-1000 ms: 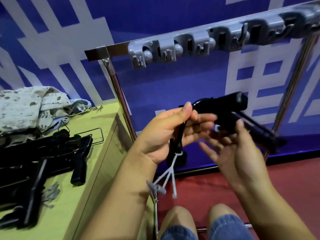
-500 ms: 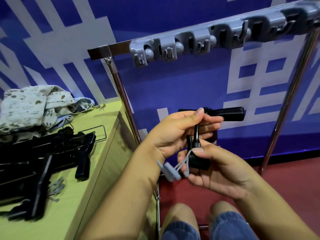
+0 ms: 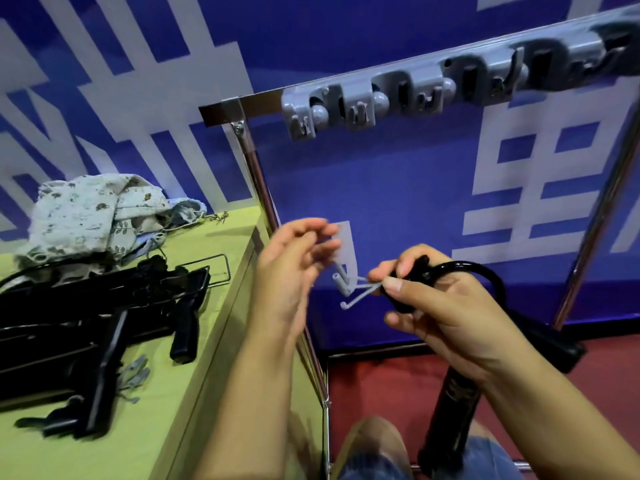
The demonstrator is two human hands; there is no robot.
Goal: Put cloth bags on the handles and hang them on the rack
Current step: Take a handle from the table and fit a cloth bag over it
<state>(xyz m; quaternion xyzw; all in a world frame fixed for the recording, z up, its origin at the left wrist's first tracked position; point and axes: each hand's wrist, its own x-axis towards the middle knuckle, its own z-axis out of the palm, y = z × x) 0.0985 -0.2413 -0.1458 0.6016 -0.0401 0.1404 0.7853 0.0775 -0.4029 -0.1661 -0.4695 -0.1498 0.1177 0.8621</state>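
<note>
Standing against the blue and white wall [image 3: 381, 188], the metal rack [image 3: 252, 168] carries a grey bar of hooks [image 3: 398, 98] along its top rail. A green table [image 3: 180, 341] sits at the left. Near its back edge lies a pile of cloth bags [image 3: 93, 213]. In front of the bags, by the table's left edge, rests a heap of black handles [image 3: 104, 313].

One more black handle [image 3: 485, 306] is in the right hand [image 3: 450, 306]. Its fingers curl around the curved top end, and the thumb and first finger pinch a small grey clip [image 3: 353, 292] that sticks out to the left. The handle's long part points down toward the knees.

The left hand [image 3: 294, 271] floats just left of the clip with its fingers loose, holding nothing.
</note>
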